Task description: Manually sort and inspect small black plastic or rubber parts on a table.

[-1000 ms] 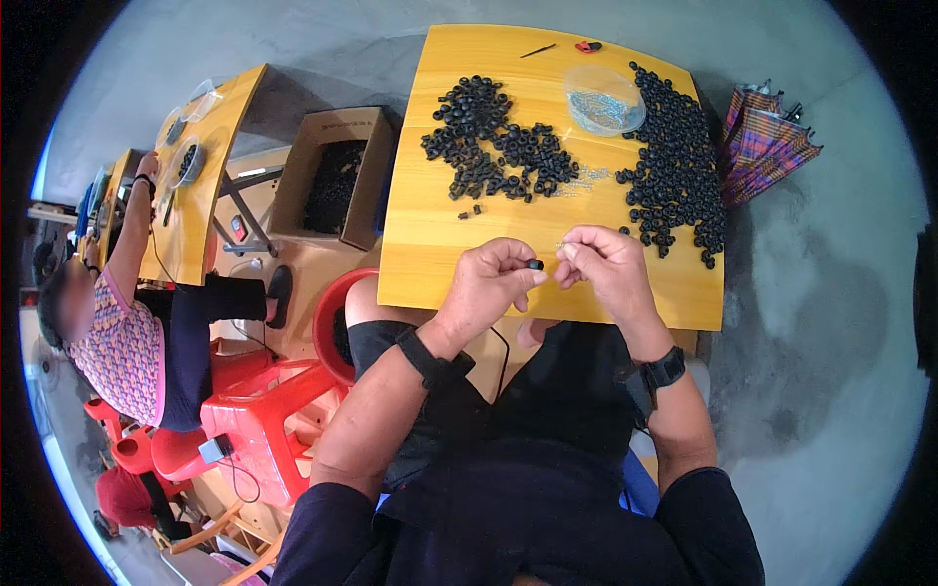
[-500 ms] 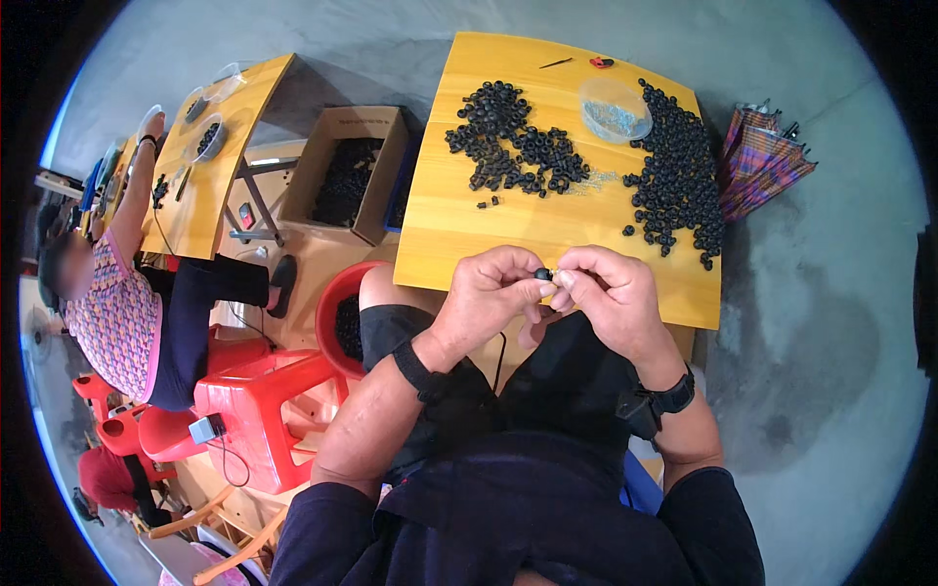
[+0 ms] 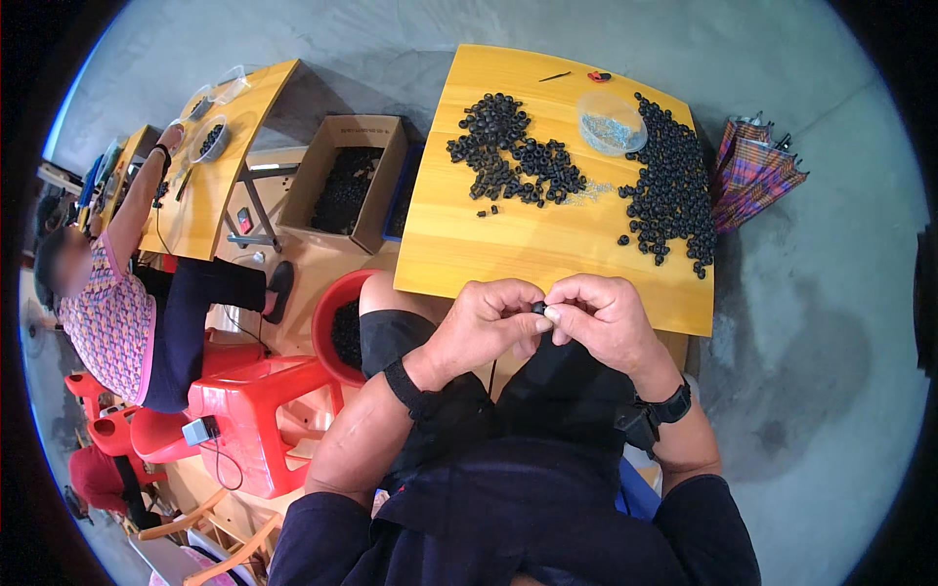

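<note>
Over my lap, just off the table's near edge, my two hands meet fingertip to fingertip. Between thumb and forefinger my left hand (image 3: 491, 320) pinches a small round black part (image 3: 538, 308). Closed against that part are the fingertips of my right hand (image 3: 608, 320); whatever they hold is covered by the fingers. On the yellow table (image 3: 469, 244) lie a loose heap of similar black parts (image 3: 493, 122) at the left and a wider heap (image 3: 669, 186) at the right. A clear round tub (image 3: 613, 137) of small silvery pieces stands between them, with some silvery pieces (image 3: 591, 192) spilled below it.
A folded plaid umbrella (image 3: 757, 171) leans by the table's right side. To my left are a red basin (image 3: 342, 283) of black parts, a cardboard box (image 3: 374, 195) and a red stool (image 3: 244, 400). Another person (image 3: 107, 313) works at a second table (image 3: 210, 205).
My fingertips have drawn closer together, and the black part is now more covered. The whole view has shifted slightly. The other person's arm has moved a little at the second table.
</note>
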A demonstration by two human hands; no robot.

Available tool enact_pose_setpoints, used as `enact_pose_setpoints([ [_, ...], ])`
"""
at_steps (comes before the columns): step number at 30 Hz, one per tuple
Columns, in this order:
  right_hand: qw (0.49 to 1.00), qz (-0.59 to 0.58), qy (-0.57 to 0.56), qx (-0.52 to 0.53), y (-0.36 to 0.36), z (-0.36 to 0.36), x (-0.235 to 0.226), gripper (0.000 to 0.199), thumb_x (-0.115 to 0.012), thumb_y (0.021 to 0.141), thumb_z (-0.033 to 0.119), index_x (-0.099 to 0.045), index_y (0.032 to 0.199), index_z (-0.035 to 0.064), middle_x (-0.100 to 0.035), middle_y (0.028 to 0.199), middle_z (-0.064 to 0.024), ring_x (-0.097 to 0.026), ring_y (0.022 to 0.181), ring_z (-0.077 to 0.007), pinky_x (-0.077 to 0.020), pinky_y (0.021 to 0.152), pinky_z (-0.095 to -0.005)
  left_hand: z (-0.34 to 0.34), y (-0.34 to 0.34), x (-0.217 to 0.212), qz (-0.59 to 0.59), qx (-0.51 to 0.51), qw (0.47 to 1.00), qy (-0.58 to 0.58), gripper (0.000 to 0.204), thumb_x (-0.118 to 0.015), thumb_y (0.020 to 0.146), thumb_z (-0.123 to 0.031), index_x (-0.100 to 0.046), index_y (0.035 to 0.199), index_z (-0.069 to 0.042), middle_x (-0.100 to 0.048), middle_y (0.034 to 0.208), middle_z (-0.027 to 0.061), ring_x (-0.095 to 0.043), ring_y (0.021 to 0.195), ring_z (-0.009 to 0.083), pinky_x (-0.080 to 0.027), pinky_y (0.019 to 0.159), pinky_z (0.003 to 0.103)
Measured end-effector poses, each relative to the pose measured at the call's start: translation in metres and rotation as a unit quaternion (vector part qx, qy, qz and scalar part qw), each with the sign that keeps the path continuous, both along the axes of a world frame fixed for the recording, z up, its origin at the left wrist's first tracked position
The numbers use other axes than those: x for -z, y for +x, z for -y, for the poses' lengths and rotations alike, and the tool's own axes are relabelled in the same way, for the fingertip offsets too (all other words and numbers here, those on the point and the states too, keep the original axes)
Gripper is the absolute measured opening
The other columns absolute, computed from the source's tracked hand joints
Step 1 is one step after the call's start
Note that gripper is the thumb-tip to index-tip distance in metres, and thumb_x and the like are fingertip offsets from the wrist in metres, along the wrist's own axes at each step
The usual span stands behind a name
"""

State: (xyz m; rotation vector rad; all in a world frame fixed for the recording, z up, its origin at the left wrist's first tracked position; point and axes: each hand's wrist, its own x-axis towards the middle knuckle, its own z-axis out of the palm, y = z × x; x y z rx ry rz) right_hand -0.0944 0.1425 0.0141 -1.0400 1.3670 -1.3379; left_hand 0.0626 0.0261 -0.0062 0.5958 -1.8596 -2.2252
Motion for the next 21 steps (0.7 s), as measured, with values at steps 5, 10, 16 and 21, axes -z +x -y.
enact_pose_setpoints([
  [5, 0.998, 0.062, 0.010, -0.010, -0.006, 0.003, 0.007, 0.004, -0.062, 0.087, 0.001, -0.064, 0.088, -0.0027, -0.063, 0.075, -0.0030, -0.061, 0.061, -0.0078, -0.0501, 0.055, -0.0212, 0.006, 0.000, -0.004, -0.012, 0.028, 1.000, 0.005, 0.017, -0.062, 0.089, -0.003, -0.063, 0.104, 0.006, -0.066, 0.088, 0.0076, -0.065, 0.072, 0.0118, -0.055, 0.064, 0.024],
  [10, 1.000, 0.020, 0.002, -0.007, -0.007, 0.010, 0.011, 0.008, -0.062, 0.088, 0.004, -0.064, 0.087, -0.0039, -0.063, 0.071, -0.0034, -0.061, 0.060, -0.0078, -0.0499, 0.054, -0.0215, 0.011, 0.002, 0.003, -0.011, 0.033, 0.999, 0.018, 0.018, -0.060, 0.090, -0.002, -0.063, 0.106, 0.005, -0.066, 0.089, 0.0086, -0.065, 0.073, 0.0135, -0.055, 0.065, 0.025],
  [16, 0.986, -0.071, 0.066, 0.136, -0.042, 0.074, 0.075, 0.016, -0.062, 0.086, 0.011, -0.064, 0.092, -0.0033, -0.064, 0.068, -0.0075, -0.063, 0.058, -0.0145, -0.0486, 0.053, -0.0274, 0.013, 0.004, -0.005, -0.043, -0.023, 0.998, 0.051, 0.018, -0.062, 0.089, -0.003, -0.063, 0.105, 0.005, -0.066, 0.088, 0.0088, -0.065, 0.073, 0.0142, -0.056, 0.066, 0.027],
  [21, 0.929, -0.321, 0.055, 0.179, -0.063, 0.112, 0.122, 0.021, -0.065, 0.082, 0.014, -0.062, 0.095, -0.0020, -0.064, 0.075, -0.0193, -0.064, 0.067, -0.0315, -0.0493, 0.061, -0.0387, 0.017, 0.003, -0.017, -0.083, -0.055, 0.990, 0.101, 0.017, -0.061, 0.089, -0.002, -0.061, 0.105, 0.006, -0.066, 0.090, 0.0115, -0.066, 0.073, 0.0171, -0.056, 0.068, 0.029],
])
